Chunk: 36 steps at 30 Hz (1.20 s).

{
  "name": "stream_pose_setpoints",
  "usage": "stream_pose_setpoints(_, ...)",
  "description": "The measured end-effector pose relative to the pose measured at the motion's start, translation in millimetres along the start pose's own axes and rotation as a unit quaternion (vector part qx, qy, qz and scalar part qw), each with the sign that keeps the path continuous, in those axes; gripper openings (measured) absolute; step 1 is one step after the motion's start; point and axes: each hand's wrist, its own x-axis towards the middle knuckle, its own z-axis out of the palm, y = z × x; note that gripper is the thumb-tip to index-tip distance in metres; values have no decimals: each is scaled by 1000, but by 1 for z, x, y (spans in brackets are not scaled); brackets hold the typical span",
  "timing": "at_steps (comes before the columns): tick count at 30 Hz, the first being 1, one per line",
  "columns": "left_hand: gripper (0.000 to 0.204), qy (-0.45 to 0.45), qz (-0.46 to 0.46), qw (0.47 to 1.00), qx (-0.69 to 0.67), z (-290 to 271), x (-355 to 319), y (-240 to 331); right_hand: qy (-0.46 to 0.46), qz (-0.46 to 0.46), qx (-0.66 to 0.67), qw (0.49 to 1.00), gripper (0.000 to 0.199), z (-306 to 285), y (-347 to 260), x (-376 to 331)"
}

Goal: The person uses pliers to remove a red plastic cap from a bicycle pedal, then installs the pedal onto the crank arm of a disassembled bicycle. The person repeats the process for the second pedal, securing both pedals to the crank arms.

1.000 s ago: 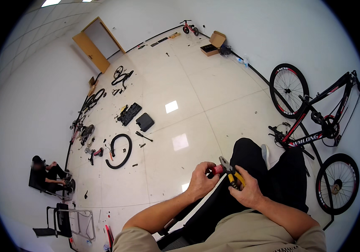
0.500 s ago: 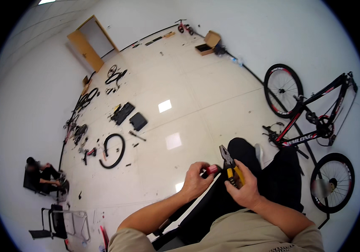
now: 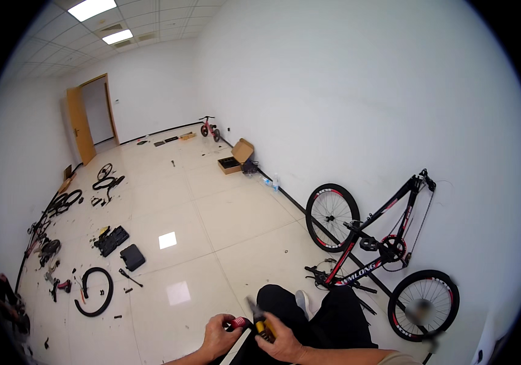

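Note:
Low in the head view, the fingers of my left hand (image 3: 218,336) are closed around a small red piece (image 3: 239,322) with a dark end; its kind is not clear. Just to the right, my right hand (image 3: 287,342) grips a pair of pliers (image 3: 260,320) by the yellow-and-black handles. The pliers' grey jaws point up and away, slightly blurred, beside the dark end of the red piece. Both hands are close together above my dark-trousered legs. A dark and white part runs down between them, mostly hidden.
To my right, a black-and-red bicycle frame (image 3: 377,258) leans by the wall with a front wheel (image 3: 423,305) and another wheel (image 3: 333,217). On the floor at left lie a tyre (image 3: 112,291), an opened black tool case (image 3: 113,241) and bike parts. A cardboard box (image 3: 231,169) stands farther off.
My view has tilted up and turned to the right, so the hands appear lower and farther left. Both hands keep hold of the red piece and the pliers.

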Motion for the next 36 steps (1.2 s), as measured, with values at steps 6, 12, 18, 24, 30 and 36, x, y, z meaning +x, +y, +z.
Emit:
stream_pose_setpoints(6, 38, -18, -15, 1000, 0, -1, 4, 0, 134, -46, 38, 989, 66, 5, -6, 2)
stream_pose_setpoints(12, 36, -16, -21, 1000, -12, -9, 1, 7, 5, -56, 8, 998, 57, 11, 11, -8)
stream_pose_setpoints(18, 41, -25, -32, 999, -15, -7, -1, 17, 106, -63, -2, 992, 47, -2, -1, 6)
stream_pose_setpoints(24, 48, -19, -13, 995, -92, -13, 7, 16, 102, -22, -6, 995, 50, -4, 25, 5)
stream_pose_setpoints(30, 32, 9, 8, 956, -294, 2, 37, 26, 113, 2, 51, 992, 51, -6, 17, 10)
stream_pose_setpoints(36, 27, 42, -144, 846, -511, 15, 82, 31, 191, -66, 28, 979, 40, -4, 16, 11)
